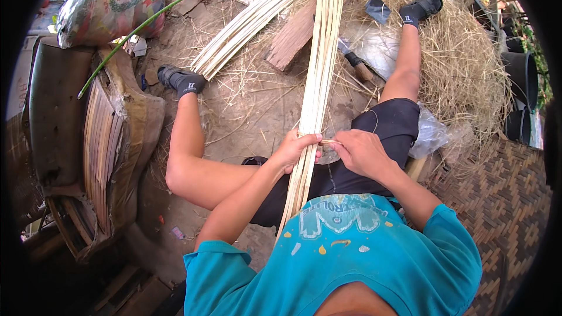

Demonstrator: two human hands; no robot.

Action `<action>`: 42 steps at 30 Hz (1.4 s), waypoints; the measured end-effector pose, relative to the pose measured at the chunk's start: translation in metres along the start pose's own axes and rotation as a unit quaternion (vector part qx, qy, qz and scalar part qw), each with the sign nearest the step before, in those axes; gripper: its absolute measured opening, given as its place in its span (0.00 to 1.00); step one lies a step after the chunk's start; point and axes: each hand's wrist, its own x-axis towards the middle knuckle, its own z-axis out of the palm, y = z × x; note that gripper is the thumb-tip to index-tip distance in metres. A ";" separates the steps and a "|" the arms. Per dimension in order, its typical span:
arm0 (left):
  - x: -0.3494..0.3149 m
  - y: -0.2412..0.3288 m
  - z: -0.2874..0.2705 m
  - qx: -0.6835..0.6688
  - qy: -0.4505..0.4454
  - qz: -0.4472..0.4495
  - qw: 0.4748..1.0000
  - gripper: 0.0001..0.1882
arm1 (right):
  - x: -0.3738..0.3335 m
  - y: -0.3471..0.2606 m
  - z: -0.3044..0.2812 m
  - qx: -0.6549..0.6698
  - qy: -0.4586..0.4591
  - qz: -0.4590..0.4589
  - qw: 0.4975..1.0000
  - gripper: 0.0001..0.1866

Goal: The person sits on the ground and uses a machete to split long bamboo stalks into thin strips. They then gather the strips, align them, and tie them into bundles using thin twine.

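A long bundle of pale split bamboo strips (319, 82) runs from the far ground to my lap, its near end against my teal shirt. My left hand (291, 151) is closed around the bundle, with the thumb across its top. Just to the right, my right hand (362, 153) is closed in a pinch on a thin strip (328, 141) that reaches over to the bundle beside my left thumb. A fine curved loop shows above my right hand. What its other fingers hold is hidden.
A second bundle of strips (257, 20) lies at the far left, beside a wooden plank (293, 38). A knife-like tool with a dark handle (353, 59) rests right of the long bundle. Loose straw (451, 64), a stuffed sack (111, 14), a worn seat (134, 123) and a woven mat (497, 205) surround me.
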 end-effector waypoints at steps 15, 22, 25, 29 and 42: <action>-0.001 -0.003 0.001 0.003 0.004 0.001 1.000 0.13 | 0.012 0.028 0.019 0.024 -0.028 0.139 0.990 0.15; 0.004 -0.007 -0.006 0.026 0.004 0.003 1.000 0.14 | -0.004 0.028 0.023 0.470 -0.234 0.222 0.822 0.12; 0.001 -0.007 -0.003 0.022 -0.003 0.021 1.000 0.14 | 0.009 0.017 0.018 0.351 -0.125 0.131 0.919 0.10; 0.001 -0.001 0.002 0.002 -0.017 0.030 0.999 0.14 | 0.024 0.033 0.033 0.098 0.064 0.063 0.991 0.09; 0.008 -0.026 -0.009 0.145 0.128 0.234 0.953 0.32 | 0.049 0.023 0.006 0.084 -0.214 -0.130 0.965 0.13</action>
